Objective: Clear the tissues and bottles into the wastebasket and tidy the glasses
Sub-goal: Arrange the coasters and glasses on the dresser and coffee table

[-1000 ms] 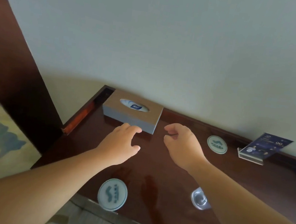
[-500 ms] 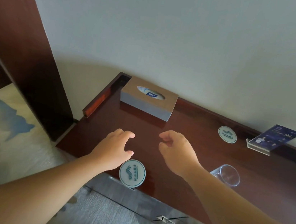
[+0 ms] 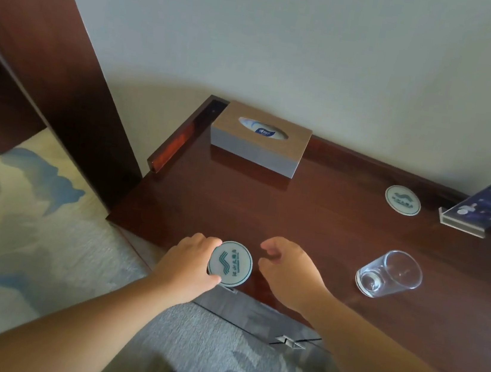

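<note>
A clear drinking glass point(image 3: 390, 273) lies on its side on the dark wooden desk point(image 3: 310, 225), right of my hands. A round white coaster point(image 3: 230, 263) with a green logo sits at the desk's front edge. My left hand point(image 3: 188, 267) touches the coaster's left rim with its fingers curled round it. My right hand point(image 3: 286, 269) hovers just right of the coaster, fingers loosely curled, holding nothing. A second coaster point(image 3: 402, 200) lies near the back wall. No bottles, loose tissues or wastebasket are in view.
A grey tissue box point(image 3: 259, 139) stands in the desk's back left corner. An acrylic card stand point(image 3: 485, 208) with a blue leaflet is at the back right. A raised wooden lip point(image 3: 178, 142) runs along the desk's left edge. Patterned carpet point(image 3: 30, 220) lies below.
Both hands have drawn back from the tissue box toward the desk's front edge. My left hand now touches the near coaster. The view has tilted down, so the glass shows fully.
</note>
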Motion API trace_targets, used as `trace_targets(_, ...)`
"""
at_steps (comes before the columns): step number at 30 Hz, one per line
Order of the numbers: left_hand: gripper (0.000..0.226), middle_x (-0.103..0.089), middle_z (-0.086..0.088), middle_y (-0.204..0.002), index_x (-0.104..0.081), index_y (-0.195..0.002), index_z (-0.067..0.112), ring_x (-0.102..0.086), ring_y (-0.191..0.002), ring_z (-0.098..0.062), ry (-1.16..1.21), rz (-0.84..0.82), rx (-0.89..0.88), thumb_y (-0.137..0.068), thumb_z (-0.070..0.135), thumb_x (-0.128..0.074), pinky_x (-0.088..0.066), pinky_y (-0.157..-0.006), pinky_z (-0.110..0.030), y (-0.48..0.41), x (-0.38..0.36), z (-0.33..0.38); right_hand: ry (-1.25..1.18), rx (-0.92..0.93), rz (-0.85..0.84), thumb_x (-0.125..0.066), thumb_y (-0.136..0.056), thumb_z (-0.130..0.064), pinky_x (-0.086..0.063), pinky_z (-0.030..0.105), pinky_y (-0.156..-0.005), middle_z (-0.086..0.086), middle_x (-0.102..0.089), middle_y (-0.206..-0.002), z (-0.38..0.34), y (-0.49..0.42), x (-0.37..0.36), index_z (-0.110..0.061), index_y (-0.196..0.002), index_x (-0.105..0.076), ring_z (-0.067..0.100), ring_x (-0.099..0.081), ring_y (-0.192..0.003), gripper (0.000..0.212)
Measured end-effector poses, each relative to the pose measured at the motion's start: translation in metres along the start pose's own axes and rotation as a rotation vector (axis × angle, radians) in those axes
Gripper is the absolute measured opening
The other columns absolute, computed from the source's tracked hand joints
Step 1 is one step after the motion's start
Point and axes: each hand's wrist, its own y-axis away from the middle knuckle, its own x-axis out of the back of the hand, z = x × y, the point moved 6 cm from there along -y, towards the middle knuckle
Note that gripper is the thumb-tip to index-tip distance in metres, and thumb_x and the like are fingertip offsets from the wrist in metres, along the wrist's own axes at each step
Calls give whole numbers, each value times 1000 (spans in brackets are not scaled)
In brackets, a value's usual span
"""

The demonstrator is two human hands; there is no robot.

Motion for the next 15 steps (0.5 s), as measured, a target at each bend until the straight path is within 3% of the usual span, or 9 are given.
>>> trace_targets(8,88,-47,0,-127,-35,-140,24,-46,-114,-21,-155,80,-153,-69,62,-69,-42,-90,-35,-16,-31,-2,28,-154,-70,-54,-91,-27,-47,24,-72,0,-56,-129,12,-20,-32,-25,-136,-48,14,-58,-90,45)
trace_targets(12,89,-57,0,-115,-45,-129,22,-54,-100,-23,-213,135,-224,-56,63,-76,-47,-77,-36,-20,-36,-5,-16,-200,-75,-52,-93,-26,-53,33,-84,0,-64,-113,8,-24,-40,-21,-137,-47,20,-65,-102,45)
trace_targets(15,87,-58,1,-110,-49,-125,22,-55,-96,-22,-204,155,-247,-53,60,-78,-47,-73,-35,-23,-35,-5,-40,-215,-61,-52,-92,-23,-51,29,-78,-6,-58,-99,5,-30,-43,-22,-136,-47,16,-62,-87,44)
